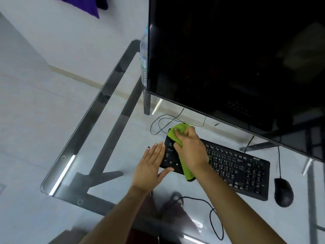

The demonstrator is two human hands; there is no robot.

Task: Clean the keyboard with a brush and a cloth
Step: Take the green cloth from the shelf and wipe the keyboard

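A black keyboard (233, 166) lies on the glass desk (112, 141) in front of the monitor. My right hand (190, 147) grips a green cloth (176, 132) bunched over the keyboard's far left corner; one end of the cloth hangs over the keyboard's near edge. My left hand (151, 168) lies flat with straight fingers against the keyboard's left end, the thumb along its near edge. No brush is in view.
A large dark monitor (237, 59) towers over the back of the desk. A black mouse (283, 192) sits right of the keyboard, with thin cables trailing behind and in front of the keyboard. A clear water bottle (143, 55) stands left of the monitor.
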